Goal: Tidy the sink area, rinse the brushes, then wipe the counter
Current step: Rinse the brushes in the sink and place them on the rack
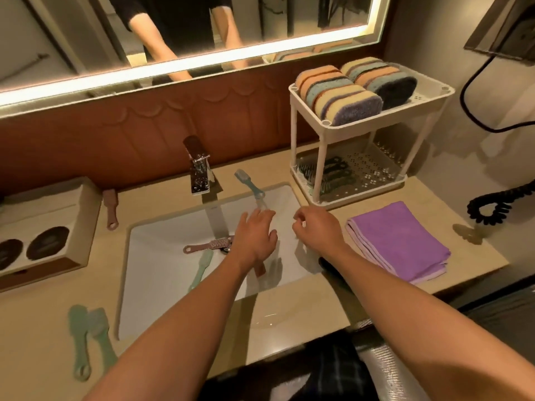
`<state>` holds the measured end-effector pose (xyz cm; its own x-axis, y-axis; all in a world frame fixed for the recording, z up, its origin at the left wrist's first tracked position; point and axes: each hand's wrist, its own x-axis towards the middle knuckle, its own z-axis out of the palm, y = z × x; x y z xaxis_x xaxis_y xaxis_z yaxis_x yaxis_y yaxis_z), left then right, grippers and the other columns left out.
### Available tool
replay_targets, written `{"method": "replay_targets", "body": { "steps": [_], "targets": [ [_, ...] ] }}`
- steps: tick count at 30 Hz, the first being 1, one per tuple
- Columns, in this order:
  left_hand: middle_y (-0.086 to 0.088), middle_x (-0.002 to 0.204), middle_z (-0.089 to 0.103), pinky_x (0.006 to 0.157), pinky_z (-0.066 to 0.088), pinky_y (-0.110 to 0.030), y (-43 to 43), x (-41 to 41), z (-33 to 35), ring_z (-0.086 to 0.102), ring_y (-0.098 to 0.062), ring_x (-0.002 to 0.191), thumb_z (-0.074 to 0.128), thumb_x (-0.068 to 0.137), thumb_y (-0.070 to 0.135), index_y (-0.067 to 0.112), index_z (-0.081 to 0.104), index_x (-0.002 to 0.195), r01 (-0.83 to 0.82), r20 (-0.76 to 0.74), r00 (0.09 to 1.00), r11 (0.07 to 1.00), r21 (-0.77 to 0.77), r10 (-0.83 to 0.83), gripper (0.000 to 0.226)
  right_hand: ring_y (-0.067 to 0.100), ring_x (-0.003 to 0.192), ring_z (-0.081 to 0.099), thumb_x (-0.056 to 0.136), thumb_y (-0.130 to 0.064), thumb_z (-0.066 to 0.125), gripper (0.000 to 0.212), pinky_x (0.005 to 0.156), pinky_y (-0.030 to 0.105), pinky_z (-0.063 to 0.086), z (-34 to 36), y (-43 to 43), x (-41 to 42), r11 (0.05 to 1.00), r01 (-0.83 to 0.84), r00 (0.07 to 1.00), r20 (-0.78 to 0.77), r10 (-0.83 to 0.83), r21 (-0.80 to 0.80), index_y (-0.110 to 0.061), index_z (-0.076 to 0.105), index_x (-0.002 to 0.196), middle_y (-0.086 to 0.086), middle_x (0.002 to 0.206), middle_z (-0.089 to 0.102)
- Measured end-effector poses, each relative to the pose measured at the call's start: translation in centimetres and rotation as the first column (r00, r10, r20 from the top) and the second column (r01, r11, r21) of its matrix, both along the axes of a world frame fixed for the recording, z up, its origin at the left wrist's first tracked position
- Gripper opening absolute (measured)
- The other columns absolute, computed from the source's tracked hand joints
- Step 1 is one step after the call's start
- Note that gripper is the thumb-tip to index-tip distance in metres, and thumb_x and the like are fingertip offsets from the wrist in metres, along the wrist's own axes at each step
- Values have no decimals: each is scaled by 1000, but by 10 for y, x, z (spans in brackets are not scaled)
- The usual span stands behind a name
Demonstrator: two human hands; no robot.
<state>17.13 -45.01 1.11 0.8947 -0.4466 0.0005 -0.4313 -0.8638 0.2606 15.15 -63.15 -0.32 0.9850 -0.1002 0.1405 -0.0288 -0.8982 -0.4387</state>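
My left hand (254, 237) hovers palm down over the white sink (150, 285), fingers spread, fingertips at the handle end of a blue brush (250, 188) that lies across the sink's back rim. My right hand (317, 227) hangs beside it over the sink's right edge, fingers curled in with nothing visible in them. In the basin lie a pink brush (208, 245) and a green brush (201, 269). A brownish handle (260, 269) shows under my left wrist. Two green brushes (86, 334) lie on the counter front left, and a pink brush (110, 208) lies at the back left.
The faucet (199, 172) stands behind the basin. A folded purple cloth (399, 241) lies right of the sink. A white two-tier rack (373, 111) carries striped sponges (341, 94) on top and dark brushes (333, 172) below. A box (43, 215) sits left, a coiled black cord (498, 204) far right.
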Motion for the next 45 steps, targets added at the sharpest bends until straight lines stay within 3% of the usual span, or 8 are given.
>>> {"method": "replay_targets", "body": {
  "steps": [9, 16, 23, 28, 31, 36, 41, 45],
  "targets": [
    [-8, 129, 63, 103, 40, -42, 81, -23, -35, 55, -30, 115, 52, 93, 26, 22, 56, 134, -180, -70, 982, 983, -29, 178, 42, 23, 96, 62, 92, -35, 50, 26, 77, 38, 52, -27, 74, 0, 983, -183, 980, -77, 182, -12, -20, 67, 105, 1, 104, 69],
    [-5, 148, 52, 114, 30, -43, 121, -24, -68, 45, -26, 137, 52, 97, 24, 23, 47, 145, -253, -131, 961, 966, -52, 244, 49, 20, 86, 64, 94, -35, 52, 21, 68, 32, 50, -57, 106, 11, 980, -201, 975, -96, 199, -10, -25, 68, 103, 0, 100, 71],
    [-6, 140, 60, 111, 33, -42, 139, -4, -100, 52, -28, 129, 50, 102, 30, 19, 55, 140, -308, -182, 937, 951, -29, 298, 39, 29, 103, 64, 90, -27, 53, 36, 78, 34, 44, -84, 120, 33, 971, -236, 949, -208, 236, 27, -17, 68, 120, 6, 120, 69],
    [-5, 120, 68, 87, 50, -38, 140, 21, -116, 62, -29, 107, 50, 98, 25, 20, 62, 123, -341, -188, 928, 936, -86, 321, 28, 28, 118, 57, 89, -22, 56, 36, 90, 39, 45, -109, 128, 56, 964, -266, 948, -187, 258, -17, -15, 67, 122, 6, 127, 64],
    [-5, 122, 67, 85, 52, -38, 138, 37, -122, 63, -28, 105, 48, 94, 19, 21, 62, 125, -308, -197, 938, 946, -98, 285, 34, 26, 123, 52, 86, -17, 58, 34, 95, 38, 44, -120, 128, 67, 958, -279, 954, -134, 270, -60, -17, 66, 119, 4, 127, 62],
    [-7, 122, 64, 86, 52, -36, 128, 70, -135, 60, -28, 103, 51, 90, 15, 19, 62, 126, -215, -126, 971, 973, -81, 204, 38, 30, 118, 56, 89, -7, 61, 33, 98, 38, 39, -141, 129, 97, 946, -297, 950, -137, 280, -127, -16, 68, 120, 9, 125, 65],
    [-8, 105, 66, 79, 51, -41, 124, 98, -157, 60, -28, 94, 64, 91, 14, 14, 67, 108, -121, -50, 991, 993, 1, 121, 17, 32, 83, 56, 78, 0, 55, 20, 73, 38, 43, -170, 126, 107, 964, -182, 979, 59, 197, -195, -5, 68, 92, 13, 89, 64],
    [-9, 114, 66, 94, 46, -42, 126, 114, -163, 56, -31, 107, 64, 92, 15, 16, 62, 119, -160, -113, 979, 983, 86, 169, 27, 25, 74, 54, 69, -7, 67, 21, 65, 34, 42, -171, 126, 114, 961, -140, 990, -59, 129, -237, -11, 65, 90, 5, 80, 62]
  ]
}}
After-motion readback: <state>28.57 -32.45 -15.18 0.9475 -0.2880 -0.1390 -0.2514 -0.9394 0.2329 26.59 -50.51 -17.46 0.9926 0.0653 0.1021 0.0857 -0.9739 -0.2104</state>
